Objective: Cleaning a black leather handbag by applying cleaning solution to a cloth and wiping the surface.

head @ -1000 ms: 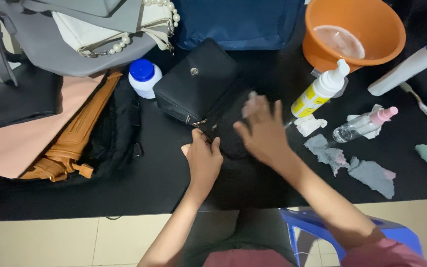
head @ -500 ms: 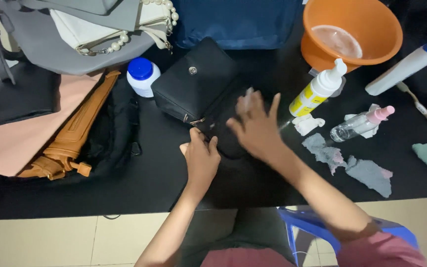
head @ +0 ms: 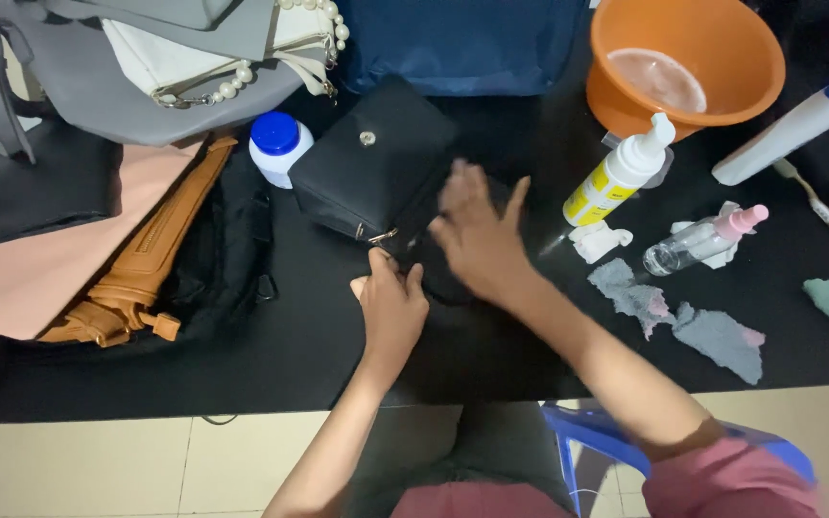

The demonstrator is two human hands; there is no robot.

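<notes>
Risk lies with the small black purse [head: 376, 168] on the black surface [head: 242, 374]: left hand [head: 390, 307] pinches its edge, right hand [head: 477, 240] presses flat, fingers apart, and could nudge the pump bottle [head: 616, 177] over.

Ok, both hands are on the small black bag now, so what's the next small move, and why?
Probably keep the left hand pinning the near edge and sweep the right hand across the flap of the black bag. The right hand lies flat and spread on it, blurred as if rubbing, and the yellow pump bottle and grey rags sit beside it.
</notes>
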